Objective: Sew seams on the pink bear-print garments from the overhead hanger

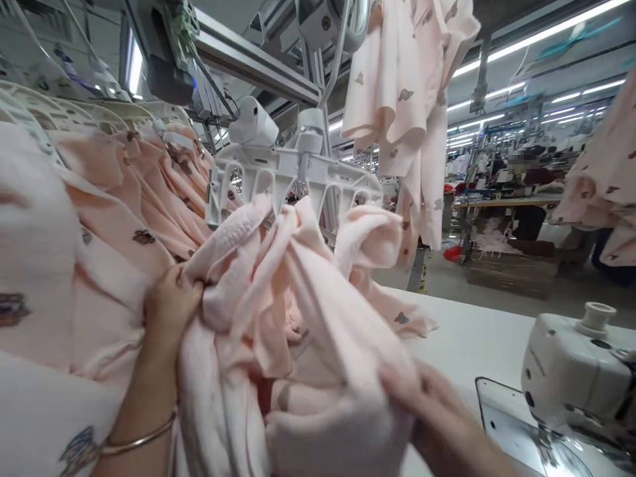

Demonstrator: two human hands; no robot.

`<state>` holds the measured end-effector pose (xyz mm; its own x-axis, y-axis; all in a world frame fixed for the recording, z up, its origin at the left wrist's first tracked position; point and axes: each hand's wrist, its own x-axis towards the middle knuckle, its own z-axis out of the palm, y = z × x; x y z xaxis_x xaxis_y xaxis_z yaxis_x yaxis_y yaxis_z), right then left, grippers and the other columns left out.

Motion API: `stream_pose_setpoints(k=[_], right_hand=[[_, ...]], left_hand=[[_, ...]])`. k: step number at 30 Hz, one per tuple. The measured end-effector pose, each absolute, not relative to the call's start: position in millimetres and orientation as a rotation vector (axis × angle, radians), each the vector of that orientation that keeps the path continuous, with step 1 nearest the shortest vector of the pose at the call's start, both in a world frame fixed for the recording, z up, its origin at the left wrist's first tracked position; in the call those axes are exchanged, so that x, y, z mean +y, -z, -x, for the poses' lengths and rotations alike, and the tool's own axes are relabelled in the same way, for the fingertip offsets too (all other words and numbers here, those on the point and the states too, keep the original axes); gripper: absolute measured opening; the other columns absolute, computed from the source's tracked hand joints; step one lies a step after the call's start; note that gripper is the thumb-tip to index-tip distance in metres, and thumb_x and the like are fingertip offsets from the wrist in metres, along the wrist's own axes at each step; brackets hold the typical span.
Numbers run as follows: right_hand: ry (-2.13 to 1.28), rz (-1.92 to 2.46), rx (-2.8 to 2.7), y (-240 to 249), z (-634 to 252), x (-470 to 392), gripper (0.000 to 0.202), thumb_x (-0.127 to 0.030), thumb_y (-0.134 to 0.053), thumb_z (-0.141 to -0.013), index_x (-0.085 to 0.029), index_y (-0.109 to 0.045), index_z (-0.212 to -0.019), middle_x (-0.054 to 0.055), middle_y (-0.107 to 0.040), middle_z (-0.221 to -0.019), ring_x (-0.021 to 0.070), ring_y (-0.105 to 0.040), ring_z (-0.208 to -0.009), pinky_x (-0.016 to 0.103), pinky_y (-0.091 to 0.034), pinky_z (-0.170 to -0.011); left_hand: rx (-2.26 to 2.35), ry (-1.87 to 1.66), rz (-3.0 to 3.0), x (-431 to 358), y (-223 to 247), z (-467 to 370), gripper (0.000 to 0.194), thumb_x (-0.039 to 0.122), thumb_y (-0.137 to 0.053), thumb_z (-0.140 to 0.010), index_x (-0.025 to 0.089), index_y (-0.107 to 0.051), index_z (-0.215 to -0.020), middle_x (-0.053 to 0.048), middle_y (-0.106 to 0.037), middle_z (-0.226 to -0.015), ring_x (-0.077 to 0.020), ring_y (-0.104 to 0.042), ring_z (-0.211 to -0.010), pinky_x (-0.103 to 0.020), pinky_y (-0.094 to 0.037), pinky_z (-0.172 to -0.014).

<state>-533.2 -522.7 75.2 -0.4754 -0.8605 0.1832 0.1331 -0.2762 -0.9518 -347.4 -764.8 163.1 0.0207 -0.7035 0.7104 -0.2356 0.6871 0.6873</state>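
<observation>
A pale pink garment (338,318) with small dark prints hangs in loose folds from a white plastic clip hanger (298,165). On its left side my left hand (173,295), with a bangle on the wrist, is closed on a bunched fold of the cloth. My right hand (422,391), blurred by motion, grips the lower right part of the same garment. Cloth hides several of my fingertips. More pink pieces (134,192) hang on similar hangers, close beside my left arm.
A white sewing machine (571,364) stands on the white table (457,324) at the right. Metal rails (258,59) run overhead. More printed pink cloth (412,93) hangs above, and another piece (606,172) at the far right. Behind are workstations and a brown box (511,268).
</observation>
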Motion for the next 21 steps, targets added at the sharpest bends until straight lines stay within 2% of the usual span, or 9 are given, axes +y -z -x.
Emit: stream_pose_setpoints(k=[2, 3, 5, 7, 9, 10, 15, 19, 21], right_hand=[[1.868, 0.887, 1.235, -80, 538, -505, 0.053, -0.048, -0.066, -0.076, -0.022, -0.056, -0.121, 0.009, -0.062, -0.116, 0.0260, -0.058, -0.104, 0.037, -0.048, -0.087], [1.867, 0.869, 1.250, -80, 539, -503, 0.055, -0.047, -0.066, -0.076, -0.023, -0.053, -0.123, 0.009, -0.060, -0.119, 0.0255, -0.057, -0.105, 0.036, -0.048, -0.088], [1.859, 0.835, 1.284, -73, 538, -506, 0.056, -0.048, -0.066, -0.077, -0.023, -0.051, -0.125, 0.008, -0.059, -0.121, 0.0248, -0.056, -0.105, 0.035, -0.048, -0.088], [1.867, 0.847, 1.357, -63, 538, -509, 0.053, -0.051, -0.062, -0.078, -0.021, -0.054, -0.121, 0.008, -0.062, -0.112, 0.0247, -0.058, -0.099, 0.035, -0.049, -0.083], [1.899, 0.904, 1.527, -56, 543, -503, 0.049, -0.053, -0.060, -0.079, -0.018, -0.059, -0.113, 0.007, -0.065, -0.099, 0.0237, -0.059, -0.090, 0.032, -0.050, -0.075], [1.924, 0.922, 1.646, -55, 548, -496, 0.047, -0.054, -0.061, -0.077, -0.018, -0.061, -0.107, 0.006, -0.064, -0.091, 0.0224, -0.059, -0.085, 0.029, -0.050, -0.070], [2.072, 0.740, 2.123, -75, 579, -442, 0.047, -0.057, -0.067, -0.070, -0.025, -0.064, -0.103, 0.001, -0.062, -0.075, 0.0165, -0.054, -0.068, 0.020, -0.042, -0.048], [1.925, 0.829, 2.151, -81, 583, -434, 0.053, -0.060, -0.064, -0.069, -0.024, -0.061, -0.108, 0.004, -0.067, -0.085, 0.0181, -0.058, -0.071, 0.021, -0.045, -0.050], [1.778, 0.963, 2.078, -72, 578, -439, 0.056, -0.058, -0.066, -0.069, -0.023, -0.059, -0.112, 0.006, -0.068, -0.090, 0.0199, -0.061, -0.072, 0.023, -0.048, -0.051]], left_hand=[[-1.455, 0.236, -0.758, -740, -152, 363, 0.046, 0.025, -0.060, -0.073, 0.015, -0.054, -0.118, -0.002, -0.051, -0.123, -0.0274, -0.031, -0.131, -0.041, -0.018, -0.114], [-1.407, 0.163, -0.711, -723, -141, 374, 0.047, 0.023, -0.057, -0.076, 0.016, -0.050, -0.122, -0.003, -0.048, -0.128, -0.0238, -0.034, -0.128, -0.038, -0.026, -0.111], [-1.539, 0.274, -0.510, -688, -109, 403, 0.026, 0.024, -0.048, -0.086, 0.018, -0.054, -0.111, -0.005, -0.059, -0.105, -0.0177, -0.058, -0.098, -0.034, -0.048, -0.092], [-1.888, 0.422, -0.468, -664, -74, 433, 0.029, 0.029, -0.048, -0.088, 0.019, -0.051, -0.115, -0.008, -0.062, -0.106, -0.0205, -0.061, -0.098, -0.037, -0.051, -0.087], [-1.955, 0.272, -0.547, -660, -46, 456, 0.046, 0.033, -0.049, -0.087, 0.012, -0.042, -0.127, -0.018, -0.052, -0.123, -0.0292, -0.050, -0.117, -0.048, -0.045, -0.096], [-1.922, 0.207, -0.624, -665, -37, 464, 0.051, 0.037, -0.051, -0.086, 0.009, -0.041, -0.128, -0.019, -0.052, -0.120, -0.0305, -0.050, -0.114, -0.048, -0.045, -0.095], [-1.819, -0.068, -0.867, -705, -39, 468, 0.054, 0.038, -0.066, -0.075, 0.006, -0.052, -0.116, -0.019, -0.054, -0.103, -0.0345, -0.051, -0.101, -0.049, -0.044, -0.090], [-1.971, -0.106, -0.846, -715, -46, 465, 0.021, 0.030, -0.060, -0.079, 0.017, -0.065, -0.095, -0.015, -0.058, -0.105, -0.0349, -0.051, -0.100, -0.052, -0.042, -0.087], [-2.013, -0.094, -0.804, -712, -40, 470, 0.023, 0.037, -0.059, -0.080, 0.018, -0.066, -0.092, -0.014, -0.058, -0.111, -0.0338, -0.051, -0.106, -0.051, -0.040, -0.092]])
